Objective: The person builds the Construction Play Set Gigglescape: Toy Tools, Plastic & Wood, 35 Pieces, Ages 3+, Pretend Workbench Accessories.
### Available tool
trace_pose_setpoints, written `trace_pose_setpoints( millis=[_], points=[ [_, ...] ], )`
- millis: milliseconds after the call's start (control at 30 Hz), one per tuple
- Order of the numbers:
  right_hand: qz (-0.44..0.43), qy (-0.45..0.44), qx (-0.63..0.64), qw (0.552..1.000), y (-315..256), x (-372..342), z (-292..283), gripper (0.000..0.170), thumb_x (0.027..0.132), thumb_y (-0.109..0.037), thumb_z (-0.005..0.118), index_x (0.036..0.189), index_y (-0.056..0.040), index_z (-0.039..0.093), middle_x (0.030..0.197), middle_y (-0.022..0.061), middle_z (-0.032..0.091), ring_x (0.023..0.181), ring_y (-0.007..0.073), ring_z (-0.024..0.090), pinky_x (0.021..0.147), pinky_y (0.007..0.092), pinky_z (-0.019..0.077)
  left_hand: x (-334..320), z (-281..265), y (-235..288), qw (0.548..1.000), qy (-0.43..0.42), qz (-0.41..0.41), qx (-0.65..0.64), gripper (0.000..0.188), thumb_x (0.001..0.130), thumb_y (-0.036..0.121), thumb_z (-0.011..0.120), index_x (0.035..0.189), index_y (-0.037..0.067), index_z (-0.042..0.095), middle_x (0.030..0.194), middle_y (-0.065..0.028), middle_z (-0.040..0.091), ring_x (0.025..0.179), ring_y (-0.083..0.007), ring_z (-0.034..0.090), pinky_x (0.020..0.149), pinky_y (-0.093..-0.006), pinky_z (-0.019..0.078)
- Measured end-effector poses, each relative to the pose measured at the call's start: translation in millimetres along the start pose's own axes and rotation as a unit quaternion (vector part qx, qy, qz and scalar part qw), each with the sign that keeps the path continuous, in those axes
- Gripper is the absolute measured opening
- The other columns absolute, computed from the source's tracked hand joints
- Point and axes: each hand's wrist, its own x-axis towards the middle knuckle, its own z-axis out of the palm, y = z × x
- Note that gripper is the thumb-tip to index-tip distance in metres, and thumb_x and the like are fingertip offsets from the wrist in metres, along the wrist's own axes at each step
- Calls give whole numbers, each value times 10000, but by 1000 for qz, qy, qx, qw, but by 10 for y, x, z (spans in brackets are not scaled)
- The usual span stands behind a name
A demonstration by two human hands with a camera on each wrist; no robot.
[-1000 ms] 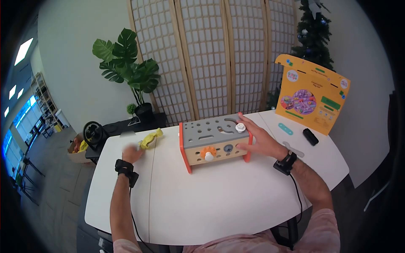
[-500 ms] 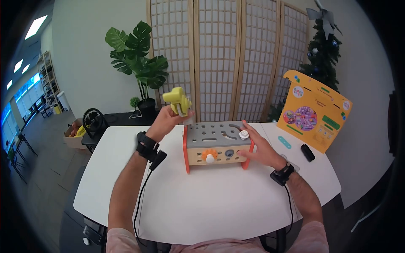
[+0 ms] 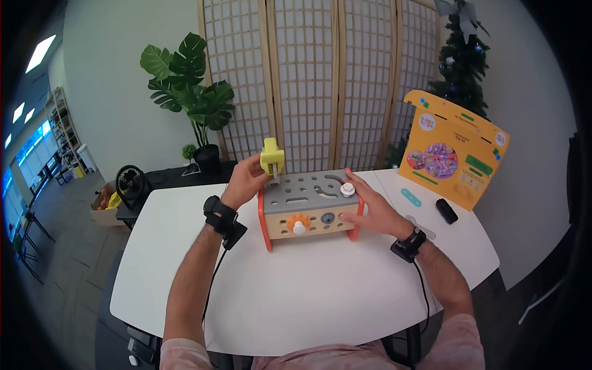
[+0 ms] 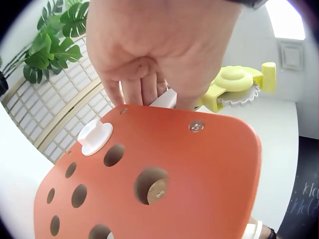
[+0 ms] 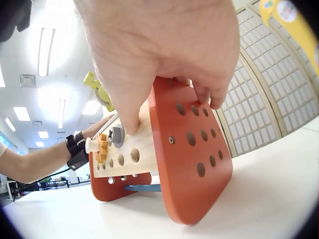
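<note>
A toy workbench (image 3: pixel 277 211) with red end panels, a grey holed top and a wooden front stands mid-table. My left hand (image 3: pixel 245 182) holds a yellow toy circular saw (image 3: pixel 272 159) over its left end. In the left wrist view, a pale block (image 4: pixel 165 99) sits at my fingers by the red panel's upper edge, beside the saw's serrated blade (image 4: pixel 240 97). My right hand (image 3: pixel 379 209) grips the right end, thumb on the wooden front, fingers over the top. An orange gear (image 5: pixel 102 148) and a grey bolt (image 5: pixel 117 135) are on the front.
White bolts sit on the top's right (image 3: pixel 347 189) and the left panel (image 4: pixel 94 137). To the right lie a teal strip (image 3: pixel 411 197), a grey wrench (image 3: pixel 422 228) and a black case (image 3: pixel 446 211). A yellow box (image 3: pixel 456 148) stands behind them. A black fan (image 3: pixel 131 182) is at left.
My left hand picked up the yellow toy saw from the table's left side and brought it to the workbench's left end, then lowered it. My right hand stays on the right end.
</note>
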Motion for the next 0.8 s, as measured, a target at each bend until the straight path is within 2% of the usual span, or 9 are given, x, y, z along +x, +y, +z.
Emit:
trace_pose_setpoints(
  millis=[167,233,400,467,600,633,667,733,800],
  points=[
    [6,0,-4,1000,-10,-2,9,857,959,-296,867,1653,-32,440,1847,201,184,1634,376,392,1301,437,395,-17,13,-52,1000,-28,-7,9,455,1005,58,790,1440,17,662,1293,-76,781,1231,-165,737,1125,-346,564],
    [7,3,0,1000,-8,5,17,860,957,-295,868,1655,-34,440,1847,203,182,1633,378,392,1300,438,397,-23,25,-73,999,-26,19,-1,439,1008,63,788,1427,21,663,1281,-61,770,1219,-150,728,1126,-345,561],
    [4,6,-2,1000,16,3,23,865,953,-292,871,1655,-31,440,1844,203,199,1628,370,405,1299,436,399,-23,30,-98,999,-42,1,-17,484,1007,49,769,1470,24,629,1304,-61,762,1231,-156,724,1141,-344,547],
    [8,3,1,1000,16,15,24,864,952,-294,870,1657,-36,442,1842,203,208,1627,366,409,1300,435,398,-8,29,-137,998,-45,23,-37,491,1016,30,733,1491,29,608,1307,-65,760,1235,-162,724,1156,-355,538],
    [9,-4,1,1000,7,31,-23,877,950,-293,871,1675,-66,432,1847,200,200,1641,363,386,1300,435,390,-72,61,-99,999,-37,7,-37,435,1014,-13,667,1443,20,609,1327,-77,748,1291,-173,702,1187,-378,520],
    [17,-5,-24,1000,-4,48,-40,879,954,-293,866,1682,-75,426,1848,200,196,1645,363,378,1302,439,386,-73,69,-168,998,-33,23,-41,398,1039,26,673,1426,28,581,1289,-65,736,1228,-154,705,1128,-347,536],
    [22,-4,-50,998,-8,69,-53,881,957,-293,862,1690,-84,420,1850,199,192,1650,363,370,1304,443,382,-79,91,-234,998,-35,23,-42,398,1039,26,673,1426,28,581,1289,-65,736,1228,-154,705,1128,-347,536],
    [37,0,-65,997,66,125,-72,908,959,-286,868,1709,-95,394,1835,200,238,1636,358,397,1293,456,400,-117,129,-321,998,-3,59,-35,372,1068,86,671,1415,39,547,1227,-68,722,1123,-133,696,1008,-324,553],
    [40,-27,-12,999,105,219,-128,943,968,-255,869,1742,-137,344,1767,196,392,1581,344,479,1271,463,433,-234,170,-117,999,13,49,-3,363,1074,114,676,1403,41,538,1196,-68,711,1078,-128,684,959,-322,550]
  ],
)
